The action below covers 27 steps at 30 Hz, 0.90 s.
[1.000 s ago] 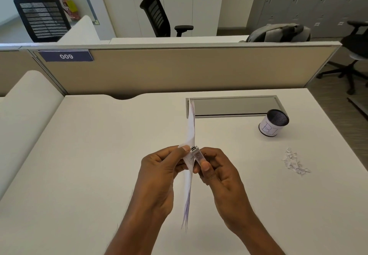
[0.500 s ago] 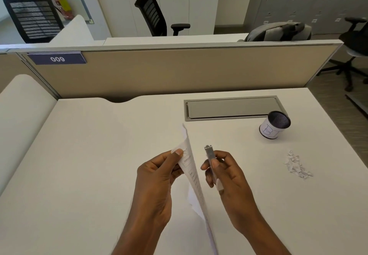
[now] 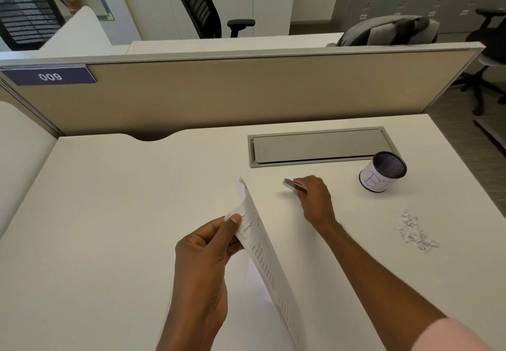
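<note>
Left hand (image 3: 205, 252): pinches the papers (image 3: 262, 252) by their top corner, over the desk's (image 3: 109, 213) near edge.
Right hand (image 3: 315, 197): fingers curled round a metal tool (image 3: 290, 184), toward the far edge.

Most of the small silver metal tool (image 3: 290, 184) hides under the right hand's (image 3: 315, 194) curled fingers; only its tip pokes out past them. The white printed paper sheets (image 3: 262, 255) run off the bottom edge, well below the left hand's (image 3: 208, 252) pinching fingers. The print by that thumb is too tiny to read.
</note>
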Tool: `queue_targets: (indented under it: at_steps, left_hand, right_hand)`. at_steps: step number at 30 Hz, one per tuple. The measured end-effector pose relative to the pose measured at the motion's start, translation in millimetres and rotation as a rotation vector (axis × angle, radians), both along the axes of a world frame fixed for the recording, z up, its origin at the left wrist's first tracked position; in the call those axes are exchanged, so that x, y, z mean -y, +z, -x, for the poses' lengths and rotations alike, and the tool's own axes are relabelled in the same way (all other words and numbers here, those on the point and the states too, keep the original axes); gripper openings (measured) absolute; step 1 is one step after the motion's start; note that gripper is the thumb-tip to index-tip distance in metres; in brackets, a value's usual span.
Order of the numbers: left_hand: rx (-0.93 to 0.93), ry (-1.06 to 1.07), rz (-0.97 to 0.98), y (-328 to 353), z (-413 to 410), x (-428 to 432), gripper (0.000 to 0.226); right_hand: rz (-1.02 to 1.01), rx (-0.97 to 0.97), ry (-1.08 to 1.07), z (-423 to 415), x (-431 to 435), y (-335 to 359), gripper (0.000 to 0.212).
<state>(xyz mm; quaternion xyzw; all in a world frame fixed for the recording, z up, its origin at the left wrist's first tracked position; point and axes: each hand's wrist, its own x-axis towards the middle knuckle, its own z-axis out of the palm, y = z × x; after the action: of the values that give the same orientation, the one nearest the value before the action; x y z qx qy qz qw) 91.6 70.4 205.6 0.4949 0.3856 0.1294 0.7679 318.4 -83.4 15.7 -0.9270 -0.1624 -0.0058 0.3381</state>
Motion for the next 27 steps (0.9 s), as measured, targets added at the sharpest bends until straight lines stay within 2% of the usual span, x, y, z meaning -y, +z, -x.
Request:
queue_targets:
  at_steps: [3,6,12,16,17,20,22,25,27]
  left_hand:
    - [-0.010,-0.013,0.000,-4,-2,-1,0.022]
    - [-0.024,-0.008,0.005,-9,-5,-3,0.020]
    - [-0.045,-0.020,0.011,-12,-9,-7,0.022]
    - [-0.045,-0.050,-0.044,-7,-8,-7,0.020]
    - [-0.032,-0.066,-0.076,-5,-7,-8,0.020]
    - [0.019,-0.149,-0.230,6,0,-9,0.020]
    - [0.050,-0.192,-0.307,14,4,-10,0.019]
    - [0.080,-0.294,-0.436,26,12,-11,0.016]
    - [0.091,-0.362,-0.538,36,19,-10,0.015]
  right_hand:
    - [0.186,0.116,0.104,-30,-4,-8,0.024]
    - [0.283,0.161,0.175,-49,-6,-16,0.023]
    - [0.355,0.166,0.260,-61,-5,-28,0.027]
    - [0.306,0.134,0.280,-50,-4,-13,0.044]
    - [0.218,0.128,0.262,-42,-8,0,0.047]
    - [-0.225,0.015,0.234,1,-21,79,0.044]
    - [-0.370,-0.116,0.381,40,-20,145,0.046]
    - [-0.267,-0.222,0.707,86,-9,216,0.048]
    - [-0.139,-0.209,0.788,102,-2,234,0.042]
